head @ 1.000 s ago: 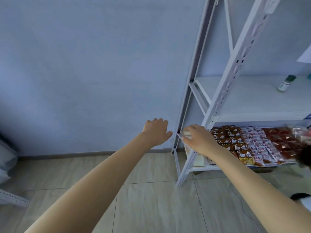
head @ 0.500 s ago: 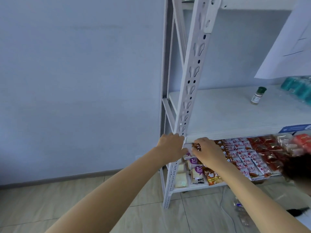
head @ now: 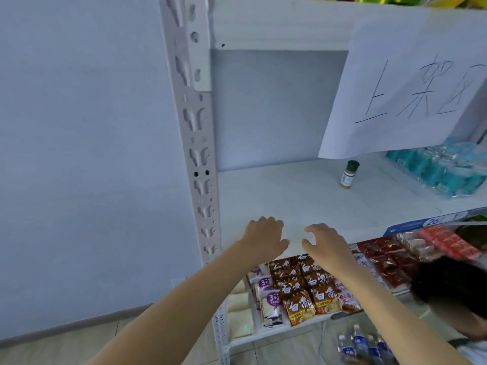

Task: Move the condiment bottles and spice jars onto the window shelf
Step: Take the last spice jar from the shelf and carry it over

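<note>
Left hand (head: 263, 239) and right hand (head: 325, 243) are hovering released, fingers (head: 266, 222) spread, grasping nothing, at the white metal shelf (head: 290, 204) front edge. The small green-capped glass spice jar (head: 348, 175) is standing well beyond the fingers, rightward. Probably light, rigid, breakable; gripping round the body seems safest.

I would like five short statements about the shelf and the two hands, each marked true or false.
1. A spice jar with a green cap stands upright on the middle shelf. True.
2. The right hand holds the jar. False: both hands are empty, at the shelf's front edge, far from the jar.
3. The left hand is open. True.
4. Packs in blue wrapping lie left of the jar. False: they lie to its right.
5. Snack packets fill the shelf below the hands. True.
</note>
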